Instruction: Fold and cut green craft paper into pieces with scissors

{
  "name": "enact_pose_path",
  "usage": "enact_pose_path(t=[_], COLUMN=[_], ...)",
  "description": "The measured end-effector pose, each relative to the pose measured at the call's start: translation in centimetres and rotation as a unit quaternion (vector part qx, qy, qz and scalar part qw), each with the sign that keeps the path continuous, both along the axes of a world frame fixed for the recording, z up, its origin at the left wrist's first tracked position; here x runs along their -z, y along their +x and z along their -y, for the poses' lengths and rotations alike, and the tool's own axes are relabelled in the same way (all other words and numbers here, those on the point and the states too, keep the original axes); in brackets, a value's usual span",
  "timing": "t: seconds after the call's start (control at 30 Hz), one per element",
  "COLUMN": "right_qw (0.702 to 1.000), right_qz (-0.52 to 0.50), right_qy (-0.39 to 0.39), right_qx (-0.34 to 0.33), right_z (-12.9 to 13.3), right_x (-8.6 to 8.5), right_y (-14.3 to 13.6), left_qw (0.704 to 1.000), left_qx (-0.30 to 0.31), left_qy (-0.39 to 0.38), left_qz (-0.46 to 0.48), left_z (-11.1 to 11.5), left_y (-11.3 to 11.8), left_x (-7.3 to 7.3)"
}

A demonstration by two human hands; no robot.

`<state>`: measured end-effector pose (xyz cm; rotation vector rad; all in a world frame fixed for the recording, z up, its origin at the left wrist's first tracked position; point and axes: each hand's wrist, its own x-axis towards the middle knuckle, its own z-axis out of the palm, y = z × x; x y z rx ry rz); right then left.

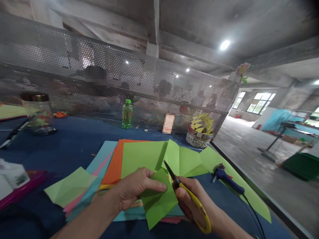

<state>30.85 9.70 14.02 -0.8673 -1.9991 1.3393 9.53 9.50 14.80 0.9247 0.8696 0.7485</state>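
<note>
My left hand (142,187) is closed on a folded piece of green paper (159,205), the thumb lying flat across its face. In my right hand (196,196) are yellow-handled scissors (196,207), gripped near the pivot. Their dark blades point up and to the left, close to the paper's upper right edge; I cannot tell whether they touch it. Below both hands lies a stack of coloured sheets, with an orange sheet (113,167), a light blue sheet (101,159) and a light green sheet (142,154) showing. A creased green sheet (185,159) rests on its right side.
A blue glue gun (228,179) with a cord lies right, near the table edge. Toward the mesh partition (139,76) stand a green bottle (127,114), a basket (199,137) of yellow paper pieces and a clear jar (41,116). A magenta tray (30,187) is at left.
</note>
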Motion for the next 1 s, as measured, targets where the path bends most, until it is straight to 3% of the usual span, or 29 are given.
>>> enact_pose_path(t=[0.13,0.3,0.43,0.6,0.73,0.83,1.0], right_qw=[0.999,0.996,0.991,0.984,0.979,0.981,0.982], right_qz=[0.011,0.049,0.014,-0.097,-0.129,-0.13,-0.124], right_qy=[-0.001,0.003,0.032,-0.05,-0.102,-0.117,-0.106], right_qx=[0.039,0.078,0.13,0.137,0.117,0.081,0.098], right_z=[-0.4,-1.4,-2.6,-2.6,-1.9,-1.7,-1.6], right_x=[-0.1,-0.6,-0.5,-0.9,-0.8,-0.2,-0.1], right_y=[0.1,0.9,1.1,0.2,-0.5,-0.9,-0.9], left_qw=[1.0,0.991,0.983,0.987,0.989,0.991,0.992], left_qx=[-0.022,-0.133,-0.184,-0.159,-0.147,-0.131,-0.124], left_qy=[0.014,0.019,0.018,0.007,0.018,0.014,0.017], left_qz=[0.012,-0.001,-0.011,-0.02,-0.019,-0.006,-0.017], left_z=[-0.2,-1.1,-1.5,-0.9,-0.5,-0.2,0.0], left_y=[-0.8,-2.4,-2.5,-1.0,0.2,0.8,1.3], left_x=[-0.7,-1.7,-1.3,-0.4,0.1,0.3,0.4])
